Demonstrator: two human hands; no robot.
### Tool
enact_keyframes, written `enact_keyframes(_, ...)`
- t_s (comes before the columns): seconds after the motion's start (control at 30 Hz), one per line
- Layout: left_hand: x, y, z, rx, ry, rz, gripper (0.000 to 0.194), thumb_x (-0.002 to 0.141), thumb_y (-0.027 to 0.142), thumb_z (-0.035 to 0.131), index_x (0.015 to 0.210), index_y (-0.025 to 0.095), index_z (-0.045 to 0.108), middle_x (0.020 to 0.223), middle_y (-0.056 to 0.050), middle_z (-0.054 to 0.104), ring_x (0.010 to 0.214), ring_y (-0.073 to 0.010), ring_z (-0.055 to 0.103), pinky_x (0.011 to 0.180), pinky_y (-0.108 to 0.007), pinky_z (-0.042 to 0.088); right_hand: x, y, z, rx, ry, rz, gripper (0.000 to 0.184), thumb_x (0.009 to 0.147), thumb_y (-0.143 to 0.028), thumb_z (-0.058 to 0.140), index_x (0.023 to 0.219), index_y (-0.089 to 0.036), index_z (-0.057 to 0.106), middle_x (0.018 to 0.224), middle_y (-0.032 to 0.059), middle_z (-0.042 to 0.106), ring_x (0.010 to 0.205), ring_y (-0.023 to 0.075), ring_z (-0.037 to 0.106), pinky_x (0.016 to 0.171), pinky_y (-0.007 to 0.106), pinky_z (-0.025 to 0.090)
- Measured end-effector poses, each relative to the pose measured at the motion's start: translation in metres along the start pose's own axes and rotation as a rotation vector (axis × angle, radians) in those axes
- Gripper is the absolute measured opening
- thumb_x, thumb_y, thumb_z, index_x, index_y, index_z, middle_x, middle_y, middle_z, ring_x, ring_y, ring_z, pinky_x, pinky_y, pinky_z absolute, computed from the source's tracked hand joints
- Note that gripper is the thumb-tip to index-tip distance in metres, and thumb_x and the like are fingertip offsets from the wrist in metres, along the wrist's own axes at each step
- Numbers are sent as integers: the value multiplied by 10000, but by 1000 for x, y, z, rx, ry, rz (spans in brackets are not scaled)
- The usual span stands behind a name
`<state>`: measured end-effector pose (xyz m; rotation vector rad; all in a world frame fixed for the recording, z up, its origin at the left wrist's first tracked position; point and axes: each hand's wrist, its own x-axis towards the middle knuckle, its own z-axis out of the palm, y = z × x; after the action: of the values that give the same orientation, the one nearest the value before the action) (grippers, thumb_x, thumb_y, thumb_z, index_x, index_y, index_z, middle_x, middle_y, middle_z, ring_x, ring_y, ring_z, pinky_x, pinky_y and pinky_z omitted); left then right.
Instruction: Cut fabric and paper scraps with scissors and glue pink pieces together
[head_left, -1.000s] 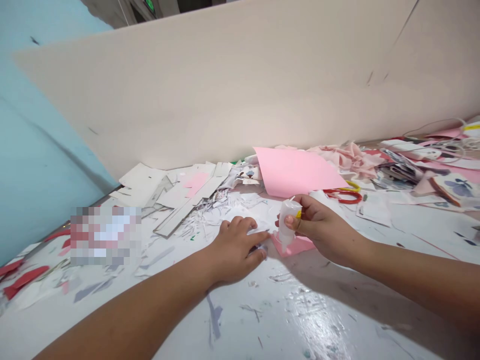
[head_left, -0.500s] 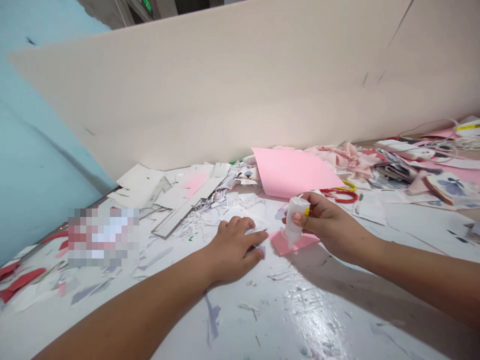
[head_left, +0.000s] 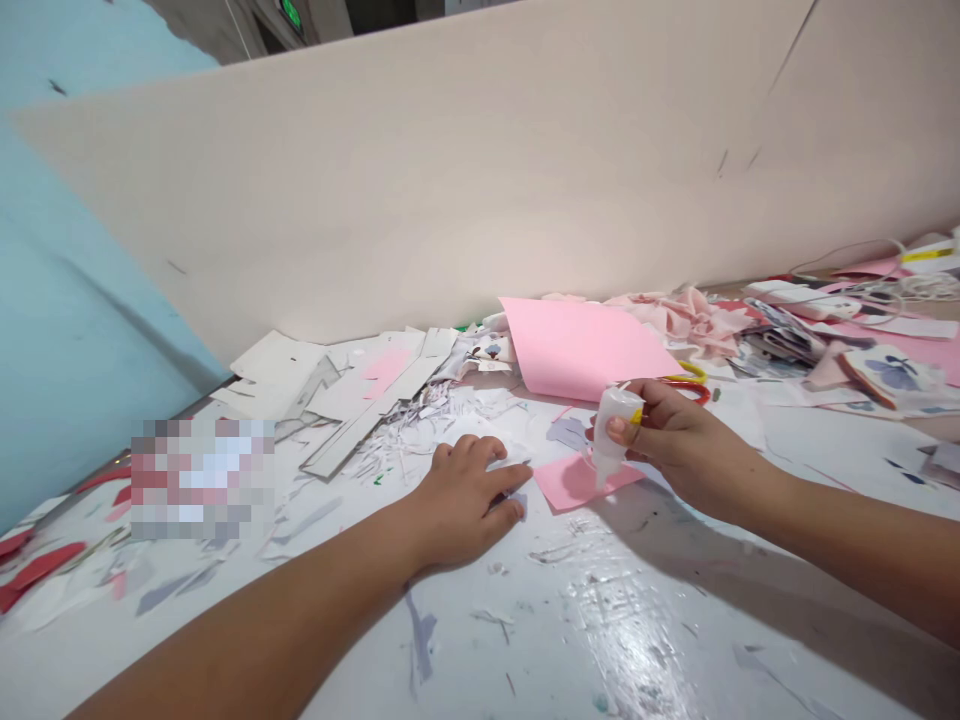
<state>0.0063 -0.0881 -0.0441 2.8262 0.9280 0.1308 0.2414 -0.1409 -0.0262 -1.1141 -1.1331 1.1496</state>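
Observation:
In my right hand (head_left: 664,430) is a small white glue bottle (head_left: 616,425), turned nozzle down. Its tip is at the front part of a small pink paper piece (head_left: 562,485) lying flat on the white table (head_left: 525,620); I cannot tell whether it touches. My left hand (head_left: 469,500) rests on the table with fingers spread and holds nothing. Its fingertips are close to the left edge of the pink piece. Behind the bottle lies a larger pink sheet (head_left: 585,345).
Red and yellow scissor handles (head_left: 690,380) show beside the pink sheet. White cardboard pieces (head_left: 382,400) and shredded paper (head_left: 412,425) lie back left. Fabric scraps (head_left: 697,315) and a white power strip (head_left: 806,297) lie back right. A pale board (head_left: 450,180) stands behind.
My right hand has moved the glue bottle a little to the right over the pink piece, leaving more of that paper uncovered. The left hand has stayed in place.

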Motion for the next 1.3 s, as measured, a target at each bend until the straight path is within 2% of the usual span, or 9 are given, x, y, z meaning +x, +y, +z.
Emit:
enact_keyframes(0.33, 1, 3, -3, 2, -10, -9, 351, 853, 401, 318, 1169, 344, 460, 1150, -57, 403, 1060, -255, 328, 863, -461, 282, -1, -3, -14, -27, 53, 6, 268, 681, -349, 685, 842, -235, 503, 669, -31, 559, 616, 137, 550, 602, 296, 478)
enact_keyframes(0.63, 0, 4, -3, -12, -9, -18, 346, 853, 396, 326, 1164, 343, 466, 1151, -57, 401, 1061, -251, 329, 870, -460, 279, -1, -5, -23, -49, 105, -9, 262, 679, -357, 682, 821, -229, 504, 758, -6, 584, 736, 165, 553, 641, 311, 453)
enact_keyframes(0.93, 1, 4, -4, -20, -13, -24, 339, 854, 395, 326, 1165, 354, 456, 1155, -51, 398, 1065, -251, 323, 874, -470, 271, -1, -6, -28, -81, 117, -25, 266, 671, -364, 682, 793, -223, 492, 748, -4, 566, 674, 149, 533, 595, 293, 435)
enact_keyframes(1.13, 1, 4, -4, -17, -9, -20, 345, 856, 403, 318, 1167, 351, 458, 1155, -51, 403, 1066, -249, 328, 877, -464, 272, 4, -4, -33, -73, 131, -37, 225, 700, -347, 664, 824, -238, 510, 737, -15, 552, 745, 167, 550, 665, 318, 445)
enact_keyframes(1.3, 0, 4, -3, -9, -5, -24, 354, 854, 402, 323, 1175, 349, 462, 1161, -55, 402, 1072, -252, 327, 883, -457, 272, 12, -4, -31, -87, 135, -48, 244, 677, -342, 681, 809, -233, 507, 707, -26, 543, 690, 146, 525, 669, 324, 442)
